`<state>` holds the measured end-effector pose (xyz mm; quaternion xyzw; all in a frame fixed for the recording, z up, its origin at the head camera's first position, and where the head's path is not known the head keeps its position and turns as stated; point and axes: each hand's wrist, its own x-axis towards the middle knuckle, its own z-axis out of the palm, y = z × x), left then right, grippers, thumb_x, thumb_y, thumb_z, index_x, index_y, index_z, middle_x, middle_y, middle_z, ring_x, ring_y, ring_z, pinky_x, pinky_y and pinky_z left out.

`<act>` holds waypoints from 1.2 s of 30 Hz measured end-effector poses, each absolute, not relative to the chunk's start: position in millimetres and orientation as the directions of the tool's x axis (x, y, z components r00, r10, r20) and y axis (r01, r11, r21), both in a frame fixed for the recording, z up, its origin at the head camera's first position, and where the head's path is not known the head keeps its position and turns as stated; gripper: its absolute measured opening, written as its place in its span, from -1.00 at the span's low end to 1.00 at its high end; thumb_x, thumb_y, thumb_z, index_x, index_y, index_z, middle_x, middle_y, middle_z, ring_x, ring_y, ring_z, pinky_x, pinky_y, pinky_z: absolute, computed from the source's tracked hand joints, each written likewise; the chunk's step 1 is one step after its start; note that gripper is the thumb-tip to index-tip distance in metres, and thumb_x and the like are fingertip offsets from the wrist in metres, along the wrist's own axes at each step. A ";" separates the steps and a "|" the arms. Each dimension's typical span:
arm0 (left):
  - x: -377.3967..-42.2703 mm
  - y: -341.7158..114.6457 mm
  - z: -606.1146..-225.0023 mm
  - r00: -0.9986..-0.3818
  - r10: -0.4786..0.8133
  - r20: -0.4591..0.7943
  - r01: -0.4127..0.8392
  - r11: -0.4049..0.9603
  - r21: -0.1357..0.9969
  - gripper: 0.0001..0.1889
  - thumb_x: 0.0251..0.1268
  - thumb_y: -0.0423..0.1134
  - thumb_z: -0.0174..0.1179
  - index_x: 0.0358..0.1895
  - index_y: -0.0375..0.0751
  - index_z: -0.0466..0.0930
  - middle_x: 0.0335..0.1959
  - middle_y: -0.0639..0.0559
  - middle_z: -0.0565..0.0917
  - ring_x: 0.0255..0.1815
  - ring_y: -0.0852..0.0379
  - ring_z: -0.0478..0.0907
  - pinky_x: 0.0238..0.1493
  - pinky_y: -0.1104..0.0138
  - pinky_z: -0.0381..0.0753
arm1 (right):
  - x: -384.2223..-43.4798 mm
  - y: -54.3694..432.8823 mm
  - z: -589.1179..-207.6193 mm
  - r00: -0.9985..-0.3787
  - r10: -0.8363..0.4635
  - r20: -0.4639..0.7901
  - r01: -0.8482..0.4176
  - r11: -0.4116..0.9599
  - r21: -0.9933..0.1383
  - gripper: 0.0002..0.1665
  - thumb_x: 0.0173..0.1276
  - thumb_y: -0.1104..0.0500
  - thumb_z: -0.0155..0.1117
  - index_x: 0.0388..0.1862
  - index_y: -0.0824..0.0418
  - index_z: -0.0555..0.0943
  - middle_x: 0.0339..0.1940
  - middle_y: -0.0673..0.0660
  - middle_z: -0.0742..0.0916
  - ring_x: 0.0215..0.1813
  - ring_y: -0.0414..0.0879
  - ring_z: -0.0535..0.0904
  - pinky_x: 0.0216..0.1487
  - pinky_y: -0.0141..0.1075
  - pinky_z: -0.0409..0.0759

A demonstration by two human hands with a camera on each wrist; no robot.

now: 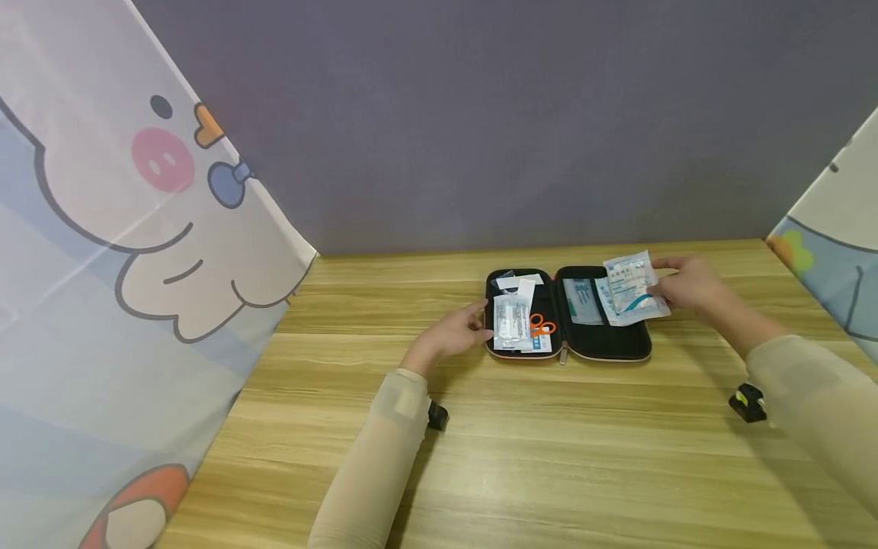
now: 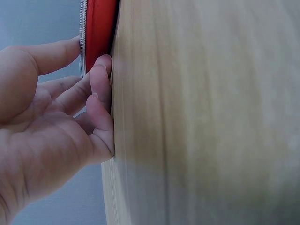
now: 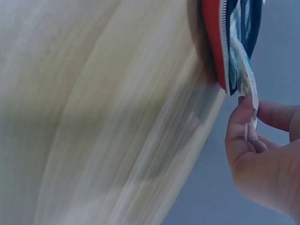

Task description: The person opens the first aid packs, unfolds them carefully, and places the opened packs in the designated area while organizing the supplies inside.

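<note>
A black-lined zip case (image 1: pixel 607 348) with a red outer shell lies unfolded on the table. My right hand (image 1: pixel 689 286) pinches a white printed packet (image 1: pixel 629 284) by its right edge, between thumb and fingers, over the case's right half. Under that packet another white packet (image 1: pixel 604 293) shows in part. At the case's left side, my left hand (image 1: pixel 453 332) touches the edge with thumb and fingertips; the left wrist view shows the thumb at the zip of the red shell (image 2: pixel 101 33). Orange-handled scissors (image 1: pixel 542 326) and a wrapped white packet (image 1: pixel 511 322) lie in the left half.
A pale green packet (image 1: pixel 583 301) sits in the right half, beside the case's fold. The wood-grain table (image 1: pixel 549 457) meets a grey panel (image 1: pixel 514 130) behind the case. Printed cartoon cloth (image 1: pixel 89 305) hangs at the left, and more cloth (image 1: pixel 837 252) at the right.
</note>
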<state>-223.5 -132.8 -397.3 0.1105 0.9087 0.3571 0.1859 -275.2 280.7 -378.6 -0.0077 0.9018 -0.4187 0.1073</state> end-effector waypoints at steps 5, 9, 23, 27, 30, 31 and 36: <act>-224.1 -132.6 -397.0 -0.905 0.333 -0.264 0.064 0.720 0.691 -0.21 0.61 -0.10 0.22 0.75 -0.03 0.06 0.20 -0.18 0.68 0.12 0.00 0.63 0.27 0.07 0.61 | -273.7 282.7 -381.5 -0.978 -0.097 -0.186 0.066 0.702 -0.710 -0.19 0.49 0.25 0.26 0.58 0.58 0.23 0.12 0.56 0.60 -0.32 -0.15 0.61 -0.31 -0.24 0.66; -225.2 -132.0 -396.7 -0.905 0.337 -0.259 0.065 0.712 0.700 -0.21 0.61 -0.12 0.22 0.75 -0.04 0.06 0.20 -0.20 0.68 0.12 -0.02 0.64 0.28 0.06 0.62 | -272.1 282.9 -379.6 -0.972 -0.113 -0.206 0.068 0.705 -0.706 -0.16 0.49 0.22 0.26 0.60 0.57 0.20 0.11 0.53 0.60 -0.28 -0.11 0.61 -0.28 -0.22 0.66; -225.0 -133.3 -398.2 -0.904 0.340 -0.260 0.073 0.721 0.689 -0.22 0.62 -0.12 0.21 0.75 -0.05 0.06 0.23 -0.22 0.68 0.17 -0.06 0.64 0.32 0.03 0.60 | -263.8 271.5 -375.9 -0.955 -0.182 -0.236 0.018 0.753 -0.657 -0.16 0.42 0.15 0.37 0.46 0.66 0.32 -0.11 0.42 0.77 -0.37 -0.15 0.74 -0.30 -0.23 0.72; -225.6 -134.7 -398.7 -0.903 0.337 -0.265 0.073 0.729 0.680 -0.22 0.62 -0.10 0.21 0.75 -0.02 0.06 0.24 -0.19 0.68 0.17 -0.04 0.64 0.33 0.04 0.60 | -263.3 267.1 -373.1 -0.958 -0.181 -0.222 0.002 0.771 -0.637 -0.19 0.41 0.14 0.38 0.43 0.65 0.38 -0.27 0.29 0.80 -0.41 -0.17 0.72 -0.33 -0.23 0.68; -226.5 -134.8 -399.0 -0.903 0.340 -0.264 0.076 0.730 0.679 -0.23 0.62 -0.11 0.21 0.75 -0.02 0.06 0.23 -0.20 0.68 0.17 -0.05 0.64 0.33 0.03 0.60 | -263.8 265.4 -373.0 -0.955 -0.193 -0.227 0.001 0.762 -0.648 -0.19 0.42 0.13 0.40 0.43 0.64 0.38 -0.36 0.17 0.82 -0.42 -0.15 0.74 -0.32 -0.20 0.72; -226.6 -134.7 -398.9 -0.902 0.340 -0.264 0.077 0.731 0.678 -0.22 0.62 -0.11 0.21 0.75 -0.02 0.06 0.22 -0.20 0.68 0.17 -0.05 0.64 0.33 0.03 0.59 | -264.2 265.0 -373.4 -0.952 -0.199 -0.235 0.005 0.753 -0.658 -0.18 0.43 0.13 0.40 0.44 0.64 0.37 -0.38 0.15 0.82 -0.42 -0.14 0.75 -0.32 -0.19 0.74; -226.6 -133.6 -398.6 -0.901 0.346 -0.261 0.087 0.735 0.672 -0.22 0.61 -0.10 0.22 0.75 -0.04 0.08 0.22 -0.21 0.69 0.18 -0.06 0.65 0.34 0.02 0.59 | -265.4 261.4 -376.0 -0.936 -0.224 -0.272 0.034 0.711 -0.702 -0.16 0.47 0.14 0.40 0.47 0.67 0.32 -0.40 0.11 0.83 -0.41 -0.14 0.79 -0.27 -0.16 0.80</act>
